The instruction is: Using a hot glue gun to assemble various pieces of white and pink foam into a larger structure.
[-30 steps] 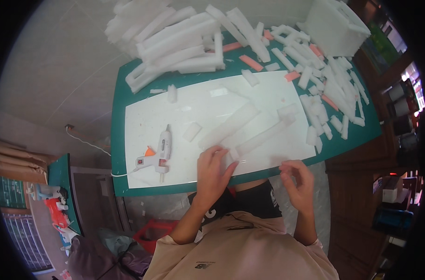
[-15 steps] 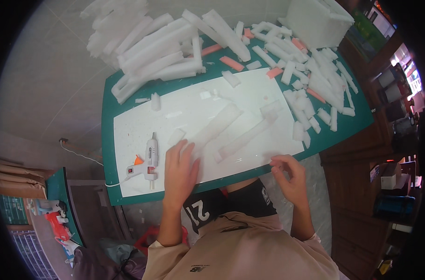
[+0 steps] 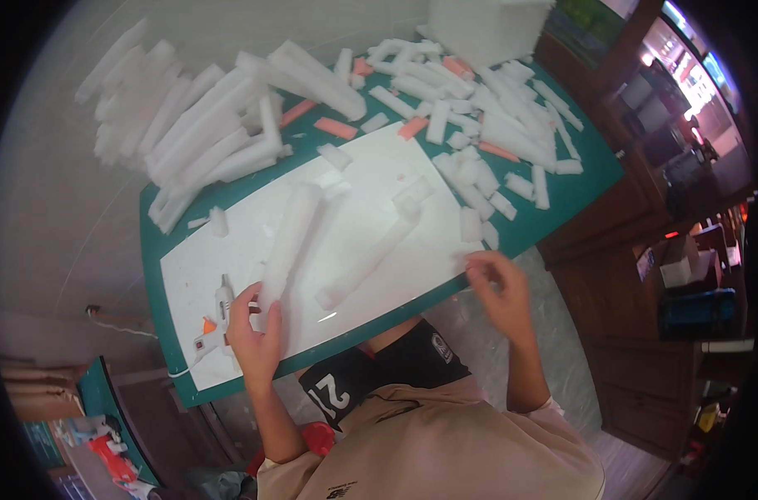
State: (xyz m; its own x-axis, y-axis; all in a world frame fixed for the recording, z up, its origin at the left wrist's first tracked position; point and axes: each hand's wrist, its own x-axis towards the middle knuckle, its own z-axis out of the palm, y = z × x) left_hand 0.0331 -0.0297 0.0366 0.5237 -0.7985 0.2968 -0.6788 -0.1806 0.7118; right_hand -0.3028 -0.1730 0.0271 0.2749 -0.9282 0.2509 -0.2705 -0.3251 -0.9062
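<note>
My left hand (image 3: 257,337) grips the near end of a long white foam strip (image 3: 294,233) between thumb and fingers, at the front left of a white board (image 3: 371,287). A white hot glue gun (image 3: 224,298) with an orange trigger lies just left of this hand, which partly covers it. Another foam strip (image 3: 371,260), with a small block at its far end, rests on the board to the right. Over the table's front right edge hovers my right hand (image 3: 500,292), fingers loosely bent and apart, with nothing visible in them.
The board lies on a green table (image 3: 591,179). A heap of long foam strips (image 3: 204,125) fills the back left; smaller foam scraps (image 3: 471,171) and pink pieces (image 3: 336,127) lie at the back and right. A large foam block (image 3: 487,29) stands behind.
My left hand has closed on the near end of the long foam strip and turned it, its far end swinging left. The view has shifted; my right hand remains near the front right edge.
</note>
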